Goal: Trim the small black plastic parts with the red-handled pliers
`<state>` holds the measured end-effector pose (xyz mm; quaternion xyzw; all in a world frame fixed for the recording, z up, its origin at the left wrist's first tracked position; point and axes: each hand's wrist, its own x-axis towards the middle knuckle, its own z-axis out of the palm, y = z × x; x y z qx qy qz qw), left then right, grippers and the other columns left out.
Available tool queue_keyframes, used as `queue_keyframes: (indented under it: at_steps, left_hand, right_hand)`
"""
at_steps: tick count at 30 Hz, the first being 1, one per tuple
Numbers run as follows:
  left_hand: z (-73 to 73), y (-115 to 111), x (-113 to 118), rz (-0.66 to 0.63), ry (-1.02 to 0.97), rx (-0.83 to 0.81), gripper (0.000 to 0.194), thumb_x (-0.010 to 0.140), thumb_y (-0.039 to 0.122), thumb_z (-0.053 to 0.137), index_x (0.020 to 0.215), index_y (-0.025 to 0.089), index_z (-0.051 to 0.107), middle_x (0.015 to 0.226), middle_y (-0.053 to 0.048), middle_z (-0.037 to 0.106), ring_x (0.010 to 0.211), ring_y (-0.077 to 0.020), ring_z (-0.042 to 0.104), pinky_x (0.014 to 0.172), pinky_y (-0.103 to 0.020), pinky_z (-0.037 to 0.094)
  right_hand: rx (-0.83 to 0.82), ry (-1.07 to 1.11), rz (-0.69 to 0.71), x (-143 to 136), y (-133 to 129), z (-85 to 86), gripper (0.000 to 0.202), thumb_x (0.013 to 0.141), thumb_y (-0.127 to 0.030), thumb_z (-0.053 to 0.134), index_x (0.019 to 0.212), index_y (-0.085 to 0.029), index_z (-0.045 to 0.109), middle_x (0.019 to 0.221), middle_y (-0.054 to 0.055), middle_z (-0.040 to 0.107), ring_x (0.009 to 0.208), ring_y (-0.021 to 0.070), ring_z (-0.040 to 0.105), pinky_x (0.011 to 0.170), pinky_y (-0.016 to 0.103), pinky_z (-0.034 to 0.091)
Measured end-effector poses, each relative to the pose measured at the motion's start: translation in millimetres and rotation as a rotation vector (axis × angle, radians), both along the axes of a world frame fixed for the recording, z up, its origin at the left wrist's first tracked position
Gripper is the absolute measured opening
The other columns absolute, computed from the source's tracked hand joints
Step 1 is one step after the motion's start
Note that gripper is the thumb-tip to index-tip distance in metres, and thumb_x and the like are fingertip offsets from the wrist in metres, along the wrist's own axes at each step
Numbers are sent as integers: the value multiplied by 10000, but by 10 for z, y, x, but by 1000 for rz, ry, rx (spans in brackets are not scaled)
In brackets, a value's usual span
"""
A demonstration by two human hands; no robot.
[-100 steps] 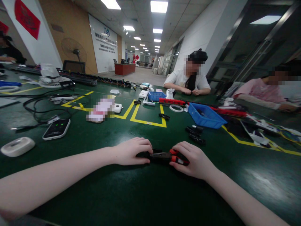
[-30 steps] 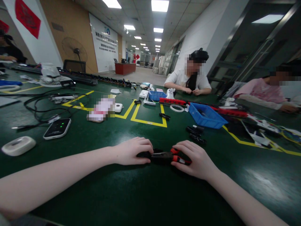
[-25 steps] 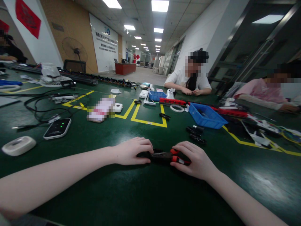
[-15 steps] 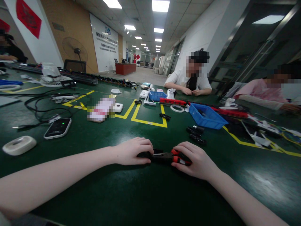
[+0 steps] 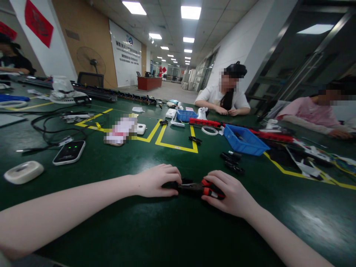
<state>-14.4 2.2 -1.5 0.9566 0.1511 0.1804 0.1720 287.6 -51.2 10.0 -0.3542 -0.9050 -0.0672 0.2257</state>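
Observation:
My right hand is closed round the red and black handles of a pair of pliers, whose dark jaws point left. In my left hand is a small black part, gripped between thumb and fingers and mostly covered by them. The tips of the pliers meet this part; what exactly lies between the jaws is too dark to make out. Both hands rest low over the green table. Several similar black parts lie beyond my right hand.
Beyond my hands are a blue bin, a smaller blue bin, a phone, a white device with green lights and a white rounded object. Black cables lie left. A co-worker sits across, another at right.
The pliers' handles look slightly closer together, and my right hand has shifted a touch left and down. My left hand stays almost in place. The view has tilted slightly.

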Motion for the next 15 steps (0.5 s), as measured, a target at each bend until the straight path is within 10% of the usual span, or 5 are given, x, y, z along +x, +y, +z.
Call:
queue_keyframes:
  at_steps: [15]
  left_hand:
    - [9, -5, 0, -2, 1, 6, 202, 936, 282, 674, 1105, 198, 602, 1171, -67, 638, 1059, -235, 615, 915, -352, 461]
  right_hand:
    - [102, -4, 8, -18, -8, 8, 389, 870, -432, 691, 1144, -160, 644, 1029, 135, 708, 887, 252, 678, 741, 385, 566]
